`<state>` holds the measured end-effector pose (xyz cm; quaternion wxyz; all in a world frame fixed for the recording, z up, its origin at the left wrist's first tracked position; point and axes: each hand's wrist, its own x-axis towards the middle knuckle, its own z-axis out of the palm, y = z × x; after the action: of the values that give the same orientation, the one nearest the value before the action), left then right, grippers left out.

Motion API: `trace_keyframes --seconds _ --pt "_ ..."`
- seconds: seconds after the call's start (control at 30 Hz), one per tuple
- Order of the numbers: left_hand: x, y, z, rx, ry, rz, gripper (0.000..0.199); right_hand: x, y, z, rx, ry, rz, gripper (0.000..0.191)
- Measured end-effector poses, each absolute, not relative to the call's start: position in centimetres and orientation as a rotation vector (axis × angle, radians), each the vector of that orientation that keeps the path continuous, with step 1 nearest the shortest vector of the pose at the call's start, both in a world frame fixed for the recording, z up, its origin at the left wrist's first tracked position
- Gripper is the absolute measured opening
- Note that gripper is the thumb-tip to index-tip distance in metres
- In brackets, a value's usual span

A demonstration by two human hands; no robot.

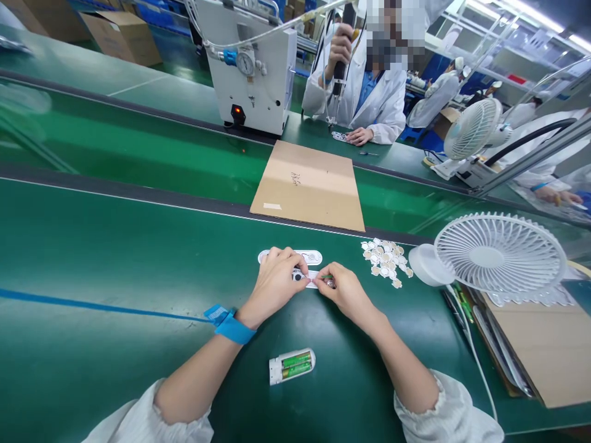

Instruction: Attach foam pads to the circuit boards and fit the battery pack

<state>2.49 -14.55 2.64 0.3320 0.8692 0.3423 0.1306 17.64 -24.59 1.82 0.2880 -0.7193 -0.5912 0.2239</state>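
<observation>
Stretching green across a busy workshop, the bench [92,258], with a blue strap [229,324] running in from its left edge. Near mid-bench, left hand [276,283] and right hand [344,292] both pinching narrow on a small white oval part [308,278]; battery holder [292,365] lying toward the near edge. Cardboard sheet [309,184] resting beyond; small discs [386,259], white fan [501,253] sitting rightward.

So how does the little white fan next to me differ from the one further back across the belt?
The near fan is tipped back with its grille facing up; the far fan stands upright and faces sideways. The near one looks bigger, being closer. It sits beside cardboard sheets; the far one stands on a white base. Both are white with round grilles.
</observation>
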Motion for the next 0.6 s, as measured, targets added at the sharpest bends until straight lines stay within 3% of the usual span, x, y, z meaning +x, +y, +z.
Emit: trace_keyframes --seconds 0.23,0.43,0.6 --pt "3.0 -14.8 3.1 2.277 0.957 0.327 0.012 17.1 -24.2 1.3 -1.901 -1.445 0.605 0.015" --pt "2.5 -14.8 2.7 2.282 0.894 0.361 0.007 18.5 -24.5 2.2 -1.788 -1.288 0.867 0.017" --pt "2.4 -15.2 2.3 2.331 0.769 0.437 0.021 19.3 -24.7 2.0 -1.601 -1.099 1.055 0.029"
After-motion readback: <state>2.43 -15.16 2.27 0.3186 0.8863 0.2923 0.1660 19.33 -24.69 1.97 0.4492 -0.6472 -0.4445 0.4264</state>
